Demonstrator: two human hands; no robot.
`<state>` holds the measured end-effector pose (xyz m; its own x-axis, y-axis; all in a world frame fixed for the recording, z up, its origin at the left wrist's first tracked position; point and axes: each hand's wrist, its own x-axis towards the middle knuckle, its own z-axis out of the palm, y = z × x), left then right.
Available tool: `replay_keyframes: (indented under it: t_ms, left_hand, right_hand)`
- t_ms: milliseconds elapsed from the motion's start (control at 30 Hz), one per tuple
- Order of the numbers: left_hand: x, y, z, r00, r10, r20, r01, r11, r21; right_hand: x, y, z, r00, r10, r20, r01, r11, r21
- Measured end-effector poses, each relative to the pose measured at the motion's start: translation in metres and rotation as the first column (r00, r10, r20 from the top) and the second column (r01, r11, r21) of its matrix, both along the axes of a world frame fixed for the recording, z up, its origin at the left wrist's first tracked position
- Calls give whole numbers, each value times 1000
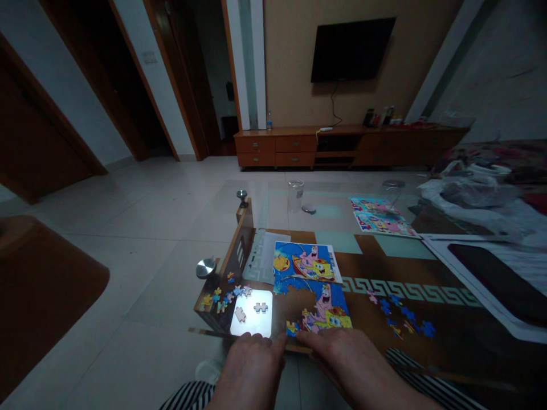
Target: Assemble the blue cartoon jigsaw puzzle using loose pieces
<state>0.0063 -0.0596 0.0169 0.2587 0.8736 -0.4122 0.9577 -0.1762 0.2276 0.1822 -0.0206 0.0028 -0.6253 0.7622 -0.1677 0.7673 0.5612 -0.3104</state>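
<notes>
A partly joined jigsaw puzzle (341,302) of cartoon figures lies on the brown table, with a gap at its lower left. At its near edge a small blue and yellow puzzle piece (292,328) sits between the fingertips of both hands. My left hand (254,364) is closed, knuckles up, its fingertip at the piece's left side. From the right, my right hand (346,356) reaches a finger to the piece's other side; its remaining fingers are bent and partly hidden. Above the puzzle lies a printed picture card (305,262) with matching figures.
A white square plate (252,327) carries two upturned pieces. Loose pieces lie left (217,299) and right (401,316). A raised board (226,273) with metal knobs borders the left side. Farther back stand a clear jar (295,196), cards (382,219), plastic bags (474,196) and a phone (498,279).
</notes>
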Motion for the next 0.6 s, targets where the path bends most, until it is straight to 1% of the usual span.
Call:
replay_keyframes:
  t_ms: [167, 300, 600]
  left_hand:
    - [2, 0, 3, 1000, -7, -1, 7, 1000, -15]
    - [2, -2, 5, 1000, -14, 2, 14, 1000, -13]
    - [-1, -3, -1, 1000, -24, 15, 23, 997, 70]
  right_hand:
    - [1, 0, -2, 1000, 14, -11, -14, 999, 30]
    - [0, -1, 1, 1000, 15, 8, -15, 1000, 13]
    - [0, -2, 6, 1000, 6, 4, -6, 1000, -9]
